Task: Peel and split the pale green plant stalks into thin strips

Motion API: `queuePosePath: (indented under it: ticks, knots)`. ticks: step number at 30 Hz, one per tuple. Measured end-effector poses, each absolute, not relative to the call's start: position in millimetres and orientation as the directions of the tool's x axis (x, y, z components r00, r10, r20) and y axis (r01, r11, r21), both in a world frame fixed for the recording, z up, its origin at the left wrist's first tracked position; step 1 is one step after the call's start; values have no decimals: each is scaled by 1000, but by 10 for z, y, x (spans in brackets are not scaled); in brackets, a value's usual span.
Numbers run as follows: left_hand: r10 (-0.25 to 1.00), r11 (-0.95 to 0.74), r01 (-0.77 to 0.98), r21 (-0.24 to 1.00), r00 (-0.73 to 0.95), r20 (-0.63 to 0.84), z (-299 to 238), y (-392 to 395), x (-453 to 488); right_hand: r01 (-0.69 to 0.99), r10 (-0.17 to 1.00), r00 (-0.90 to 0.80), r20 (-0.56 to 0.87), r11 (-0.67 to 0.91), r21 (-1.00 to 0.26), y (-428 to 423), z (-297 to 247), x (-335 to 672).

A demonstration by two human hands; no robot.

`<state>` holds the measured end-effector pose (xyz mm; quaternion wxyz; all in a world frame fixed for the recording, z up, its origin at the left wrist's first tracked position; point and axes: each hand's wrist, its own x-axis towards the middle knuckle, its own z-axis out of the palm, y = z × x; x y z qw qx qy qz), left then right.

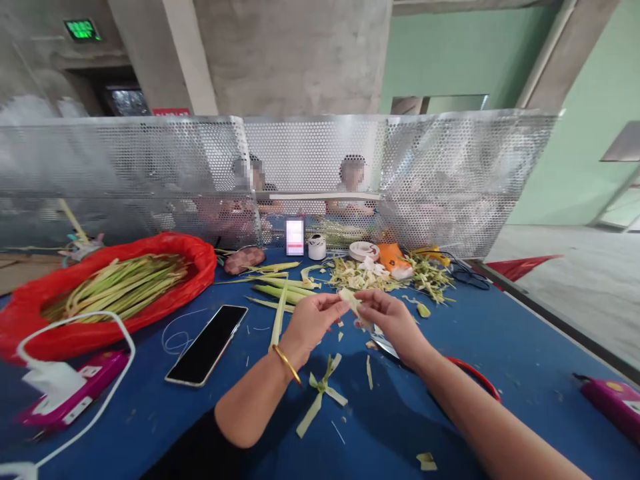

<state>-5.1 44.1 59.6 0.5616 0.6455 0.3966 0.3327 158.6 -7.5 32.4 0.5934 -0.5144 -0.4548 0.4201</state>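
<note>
Between my two hands, above the middle of the blue table, is a pale strip of plant leaf (351, 301). My left hand (314, 321), with a gold bangle at the wrist, pinches its left side. The fingers of my right hand (393, 323) are closed on its other side. Partly under my right hand lie scissors (387, 348) with a red handle (480, 375). Nearer to me a small piece woven from green and pale strips (324, 388) rests on the table. Long green leaf strips (280, 313) lie behind my left hand.
A red plastic bag (203, 270) of long stalks (125, 287) stands at left, near a phone (207, 345) and a purple power strip (75, 393). Behind are a lit phone (295, 237), a tape roll (364, 251), leaf scraps (360, 275) and a perforated metal screen (310, 147).
</note>
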Motion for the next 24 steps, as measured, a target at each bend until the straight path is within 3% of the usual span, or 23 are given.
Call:
queuePosePath:
  ticks: [4, 9, 12, 17, 21, 24]
  knots:
    - [921, 96, 73, 993, 371, -116, 353, 414, 35, -51, 987, 144, 78, 86, -995, -126, 150, 1438]
    - [952, 70, 41, 997, 296, -79, 243, 445, 8, -22, 989, -52, -138, -139, -990, -207, 80, 1459]
    - [966, 46, 37, 998, 252, -54, 252, 526, -21, 93, 986, -5, -169, -168, -981, -193, 89, 1567]
    - [976, 96, 13, 995, 196, -97, 268, 635, -60, 213, 950, 312, -13, -83, -974, -73, 118, 2000]
    - [954, 190, -11, 982, 240, -182, 300, 563, -59, 438, 770, 599, 219, -86, -895, -79, 134, 2501]
    - [929, 239, -23, 971, 296, -222, 342, 431, -69, 613, 722, 606, 333, -157, -774, -155, 125, 2778]
